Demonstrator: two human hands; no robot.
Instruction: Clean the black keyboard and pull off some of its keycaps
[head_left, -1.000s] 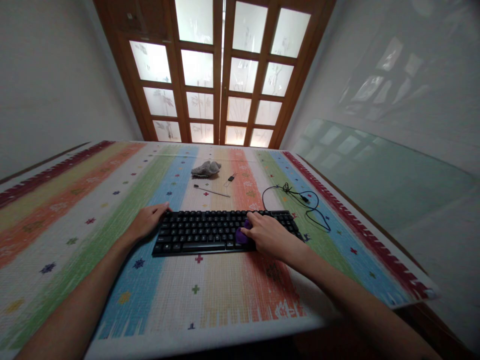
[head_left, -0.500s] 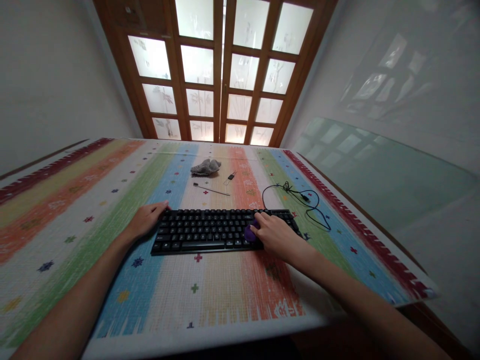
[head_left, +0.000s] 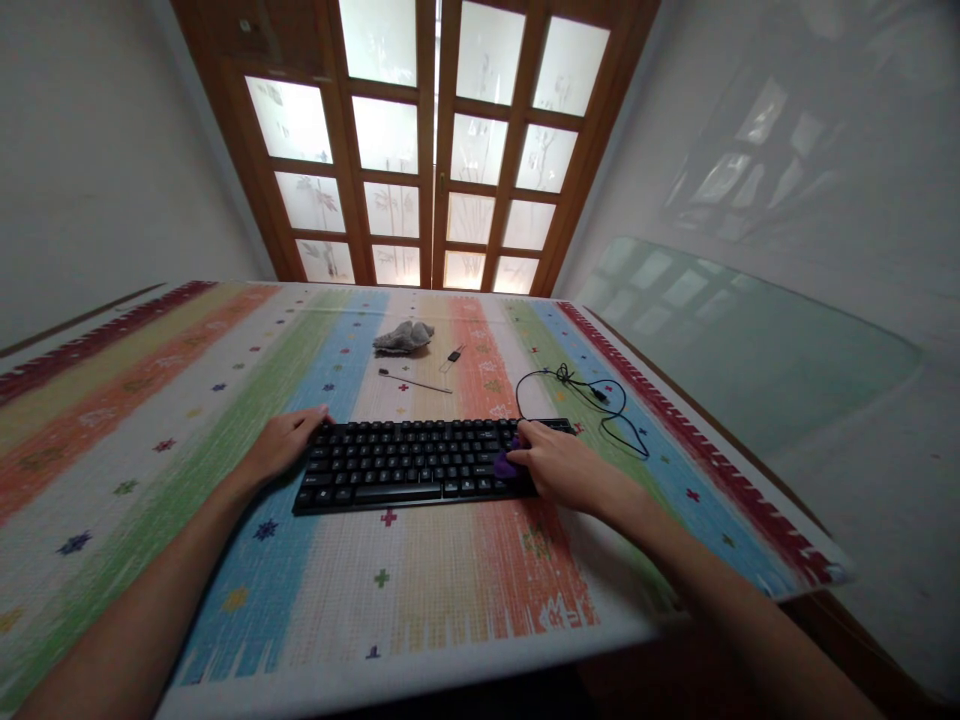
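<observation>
A black keyboard [head_left: 397,465] lies flat on the striped tablecloth in front of me. My left hand [head_left: 281,448] is closed at its left end, with the fingers along the upper left corner. Over the right part of the keys is my right hand [head_left: 561,465], its fingers wrapped round a soft lump of purple cleaning gel [head_left: 508,465]. The gel touches the keys near the arrow and navigation area. My right hand hides the number pad.
Beyond the keyboard lie a thin brush [head_left: 416,381], a crumpled grey cloth [head_left: 403,338] and a small black keycap puller [head_left: 454,356] with wire loops. The keyboard's black cable [head_left: 622,420] loops to the right on the tablecloth [head_left: 330,590].
My right hand has shifted slightly over the keys and the purple gel looks flatter and less round. My left hand keeps its place at the keyboard. The whole view has moved slightly.
</observation>
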